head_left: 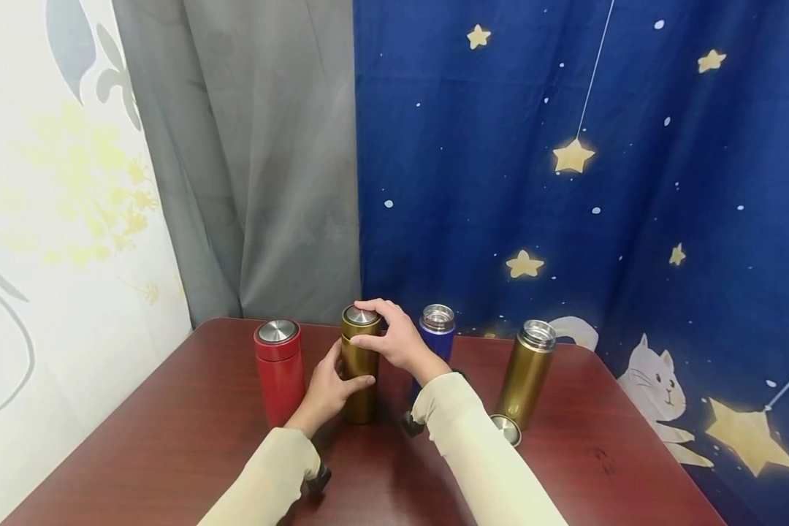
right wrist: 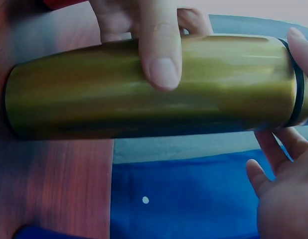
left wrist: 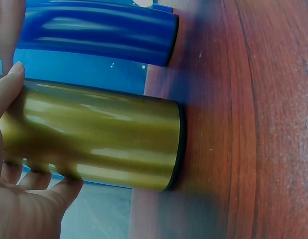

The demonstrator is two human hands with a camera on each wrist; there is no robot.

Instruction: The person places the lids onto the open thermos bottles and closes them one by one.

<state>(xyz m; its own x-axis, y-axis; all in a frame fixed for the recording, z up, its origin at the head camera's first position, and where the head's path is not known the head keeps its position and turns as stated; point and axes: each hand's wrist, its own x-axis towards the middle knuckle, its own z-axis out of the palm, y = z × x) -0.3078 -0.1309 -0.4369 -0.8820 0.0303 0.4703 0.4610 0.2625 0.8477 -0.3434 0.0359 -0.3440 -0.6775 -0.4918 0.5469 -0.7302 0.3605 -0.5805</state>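
Observation:
A gold thermos flask point(head_left: 361, 391) stands upright on the table between both hands. My left hand point(head_left: 327, 387) grips its body, thumb across the front and fingers around the far side, as the left wrist view of the flask point(left wrist: 99, 134) shows too. At the top, my right hand point(head_left: 399, 340) holds the gold lid with its steel disc point(head_left: 361, 315), thumb on the near side and fingers over the far edge. In the right wrist view a dark ring point(right wrist: 295, 84) runs between lid and body, with the right hand point(right wrist: 288, 189) around that end.
A red flask point(head_left: 281, 380) with its lid on stands at left. Behind the right forearm is a lidless blue flask point(head_left: 437, 340). Farther right stands a lidless gold flask point(head_left: 526, 376), a loose lid point(head_left: 508, 429) by its base. Curtains point(head_left: 486, 183) hang behind the table point(head_left: 151, 431).

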